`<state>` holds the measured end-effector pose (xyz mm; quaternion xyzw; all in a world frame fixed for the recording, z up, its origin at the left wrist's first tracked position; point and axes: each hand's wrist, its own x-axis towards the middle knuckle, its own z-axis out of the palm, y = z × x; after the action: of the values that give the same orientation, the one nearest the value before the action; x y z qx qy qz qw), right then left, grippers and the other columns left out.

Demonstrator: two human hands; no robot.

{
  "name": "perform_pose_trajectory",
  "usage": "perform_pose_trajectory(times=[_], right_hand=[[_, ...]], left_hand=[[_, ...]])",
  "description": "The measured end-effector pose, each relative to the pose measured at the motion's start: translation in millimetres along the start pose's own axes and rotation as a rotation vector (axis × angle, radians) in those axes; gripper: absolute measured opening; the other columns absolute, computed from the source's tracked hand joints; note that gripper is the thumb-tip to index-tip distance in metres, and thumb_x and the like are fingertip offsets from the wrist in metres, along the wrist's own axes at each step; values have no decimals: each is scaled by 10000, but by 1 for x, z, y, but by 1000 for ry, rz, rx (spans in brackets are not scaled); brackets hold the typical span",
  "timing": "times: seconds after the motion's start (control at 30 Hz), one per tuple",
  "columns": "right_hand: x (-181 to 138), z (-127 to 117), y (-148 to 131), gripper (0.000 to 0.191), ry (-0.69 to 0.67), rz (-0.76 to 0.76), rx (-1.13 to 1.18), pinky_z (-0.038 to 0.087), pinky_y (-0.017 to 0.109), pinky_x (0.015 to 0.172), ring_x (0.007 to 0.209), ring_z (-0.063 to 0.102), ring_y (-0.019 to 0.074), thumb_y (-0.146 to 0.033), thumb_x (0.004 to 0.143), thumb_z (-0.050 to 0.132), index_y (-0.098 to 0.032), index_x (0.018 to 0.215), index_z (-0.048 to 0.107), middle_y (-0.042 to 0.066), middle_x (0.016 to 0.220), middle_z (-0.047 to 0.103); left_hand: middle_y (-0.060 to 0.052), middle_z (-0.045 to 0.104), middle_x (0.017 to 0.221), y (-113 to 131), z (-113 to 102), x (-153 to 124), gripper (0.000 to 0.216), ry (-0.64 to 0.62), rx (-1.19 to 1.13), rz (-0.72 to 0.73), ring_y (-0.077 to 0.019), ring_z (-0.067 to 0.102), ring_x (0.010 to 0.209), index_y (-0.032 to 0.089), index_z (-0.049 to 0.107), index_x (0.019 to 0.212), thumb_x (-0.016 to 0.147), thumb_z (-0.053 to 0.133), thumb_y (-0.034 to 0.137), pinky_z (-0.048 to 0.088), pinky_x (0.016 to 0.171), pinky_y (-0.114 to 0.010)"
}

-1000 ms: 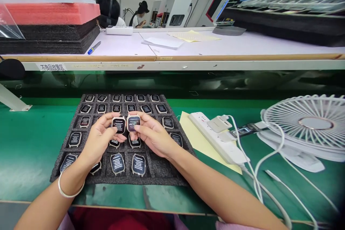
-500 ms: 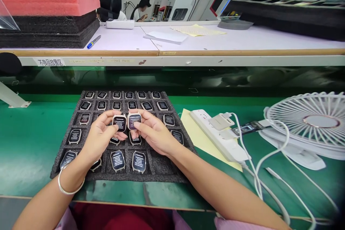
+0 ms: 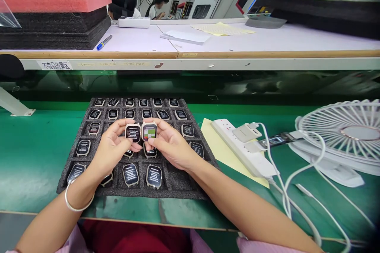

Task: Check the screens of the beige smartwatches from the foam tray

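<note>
Between thumb and fingers, my left hand grips a smartwatch body without a strap; its dark screen shows lines of white text. Close beside it, my right hand is closed on a second smartwatch, thumb at the lower edge of its screen. That screen shows a grey, green and red pattern. Both watches are held above a black foam tray with square pockets. Similar watches, such as one near the front, lie face up in most visible pockets. My hands and forearms hide part of the tray.
To the right lie a white power strip on yellow paper, tangled white cables and a white fan. A shelf behind carries foam stacks, papers and a pen. Two people sit beyond it.
The screen of the watch in my right hand has switched from white text to a grey, green and red pattern. Both hands keep their grips; the view has shifted slightly.
</note>
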<state>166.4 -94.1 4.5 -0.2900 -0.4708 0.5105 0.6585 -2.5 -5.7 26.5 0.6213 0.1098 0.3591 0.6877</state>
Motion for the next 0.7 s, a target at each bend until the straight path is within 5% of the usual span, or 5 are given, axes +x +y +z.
perform_pose_trajectory(times=[0.3,0.7], right_hand=[[1,2,3,405,105,44,132,477,185,568,666,499,184,-426,1060,795,-102,1167,576,93,974,517],[0,2,-1,348,74,39,57,455,165,600,648,491,163,-245,1012,753,-85,1197,507,63,909,498]], left_hand=[[-70,589,967,-3,-4,-4,138,-11,20,-42,-299,659,685,131,568,1170,1087,534,235,601,633,-320],[-68,599,1035,-1,-1,-3,188,-54,3,-39,-292,663,725,129,542,1188,1001,538,139,599,680,-305]])
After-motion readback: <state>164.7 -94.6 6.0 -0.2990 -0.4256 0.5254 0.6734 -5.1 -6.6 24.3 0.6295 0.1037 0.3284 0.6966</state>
